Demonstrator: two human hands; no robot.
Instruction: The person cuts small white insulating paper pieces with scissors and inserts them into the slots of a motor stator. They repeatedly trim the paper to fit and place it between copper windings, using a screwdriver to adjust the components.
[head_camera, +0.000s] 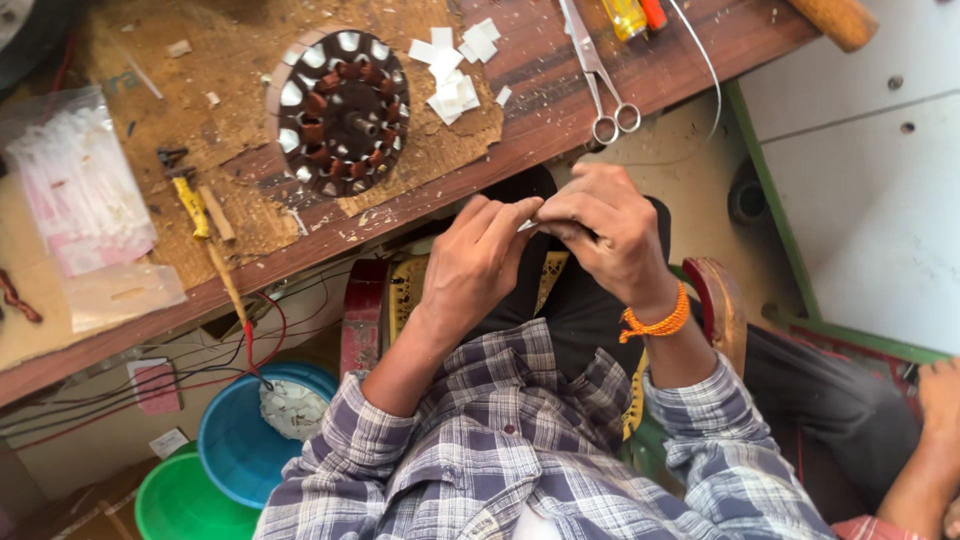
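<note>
At the centre of the frame I see my left hand (478, 262) and right hand (610, 232) meeting over my lap, fingertips of both pinching a small white paper slip (527, 226) between them. An orange bracelet (655, 322) circles the right wrist. Beyond, on the worn wooden bench (560, 110), a round motor stator (340, 110) lies upper left of centre, cut white paper pieces (455, 62) just beside it, scissors (600, 75) further right.

At the left end of your wooden tabletop (560, 110) lies a clear plastic bag of white strips with pink edges (75, 190). Just below it sits a smaller flat clear plastic pouch (120, 293).
</note>
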